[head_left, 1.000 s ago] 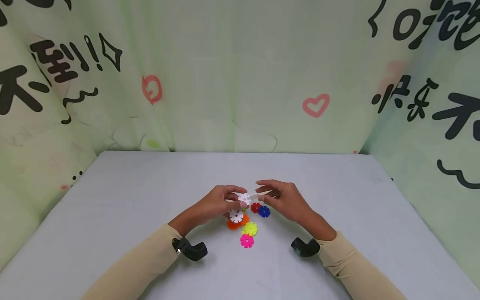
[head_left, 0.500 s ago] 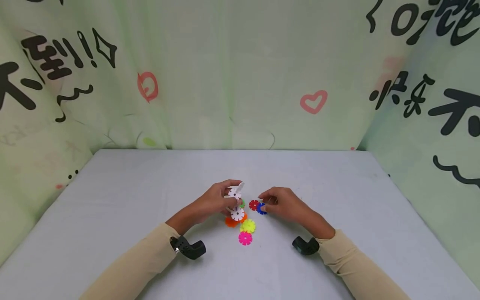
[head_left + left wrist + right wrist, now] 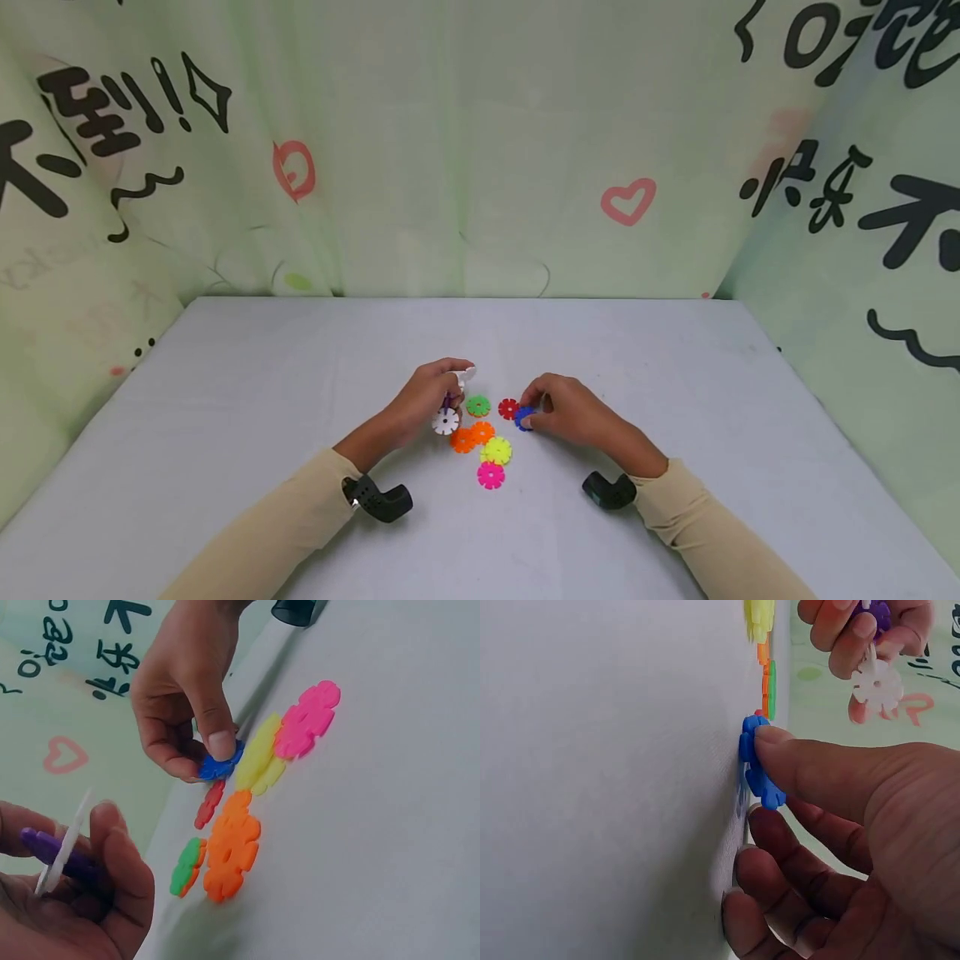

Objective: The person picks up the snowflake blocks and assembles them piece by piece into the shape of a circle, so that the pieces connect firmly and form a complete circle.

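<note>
My left hand [image 3: 420, 407] holds a small cluster of joined plastic snowflake discs above the table, left of the pile. White discs [image 3: 446, 421] and a purple disc [image 3: 39, 844] show in it, set at angles to one another; the fingers hide part of the joints. At the pile's right side, my right hand [image 3: 567, 414] pinches a blue snowflake disc [image 3: 763, 787], thumb on its face and fingertips at its edge, close to the tabletop. A red disc [image 3: 507, 408] lies just left of the blue one.
Between the hands lie a green disc [image 3: 478, 406] over an orange one, two orange discs [image 3: 462, 441], yellow discs [image 3: 496, 451] and a pink disc [image 3: 491, 475]. The white table [image 3: 300, 350] ends at a printed curtain [image 3: 465, 167] behind and on both sides.
My left hand has drawn the white and purple cluster left, uncovering the green disc. My right hand has left the cluster, come down and taken hold of the blue disc.
</note>
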Motion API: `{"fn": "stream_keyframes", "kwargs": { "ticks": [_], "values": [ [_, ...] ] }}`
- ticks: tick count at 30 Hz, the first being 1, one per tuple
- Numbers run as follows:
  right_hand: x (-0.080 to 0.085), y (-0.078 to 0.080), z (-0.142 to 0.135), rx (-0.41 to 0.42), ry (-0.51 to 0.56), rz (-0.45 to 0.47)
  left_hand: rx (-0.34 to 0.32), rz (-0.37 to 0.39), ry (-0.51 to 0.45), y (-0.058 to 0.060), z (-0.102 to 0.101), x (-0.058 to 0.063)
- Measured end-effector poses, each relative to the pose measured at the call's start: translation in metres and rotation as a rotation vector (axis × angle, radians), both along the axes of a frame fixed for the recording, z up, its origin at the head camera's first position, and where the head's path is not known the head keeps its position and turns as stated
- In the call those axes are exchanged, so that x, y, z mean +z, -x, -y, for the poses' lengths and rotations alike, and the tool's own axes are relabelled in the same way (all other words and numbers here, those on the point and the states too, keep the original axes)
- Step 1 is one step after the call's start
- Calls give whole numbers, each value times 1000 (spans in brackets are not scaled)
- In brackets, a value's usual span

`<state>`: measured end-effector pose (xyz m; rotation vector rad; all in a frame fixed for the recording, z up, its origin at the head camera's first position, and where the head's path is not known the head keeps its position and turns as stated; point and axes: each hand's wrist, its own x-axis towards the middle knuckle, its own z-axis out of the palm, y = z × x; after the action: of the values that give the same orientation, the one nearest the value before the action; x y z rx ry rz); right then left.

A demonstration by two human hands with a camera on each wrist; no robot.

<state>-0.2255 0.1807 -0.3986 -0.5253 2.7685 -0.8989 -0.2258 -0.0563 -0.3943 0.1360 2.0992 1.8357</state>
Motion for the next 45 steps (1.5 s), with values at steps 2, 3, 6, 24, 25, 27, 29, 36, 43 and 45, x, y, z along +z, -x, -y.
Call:
{"fn": "stream_keyframes", "kwargs": {
  "ticks": [2, 3, 6, 24, 25, 27, 29, 36, 43, 45],
  "values": [
    [-1, 0, -1, -6, 14, 6, 3, 15, -58, -1, 0, 1],
    [-1, 0, -1, -3, 20, 6, -1, 19, -81, -1, 0, 1],
    [-1, 0, -3, 12, 36, -14, -2, 42, -117, -1, -2, 1],
    [12, 4, -4, 66, 153, -90, 31, -11, 12, 2, -7, -5],
    [14, 4, -3, 61, 174, -94, 29, -13, 15, 2, -8, -5],
    [17, 5, -2, 59, 213, -97, 22, -18, 21, 2, -9, -3],
    [19, 6, 0, 56, 244, -96, 14, -17, 19, 1, -9, -3],
    [21, 7, 4, 58, 275, -123, -26, -18, -17, 2, -9, 0],
    [26, 12, 8, 66, 298, -98, -40, -19, -10, 0, -11, 6],
    [26, 12, 9, 72, 309, -86, -27, -19, 17, -1, -11, 5]
  ]
}}
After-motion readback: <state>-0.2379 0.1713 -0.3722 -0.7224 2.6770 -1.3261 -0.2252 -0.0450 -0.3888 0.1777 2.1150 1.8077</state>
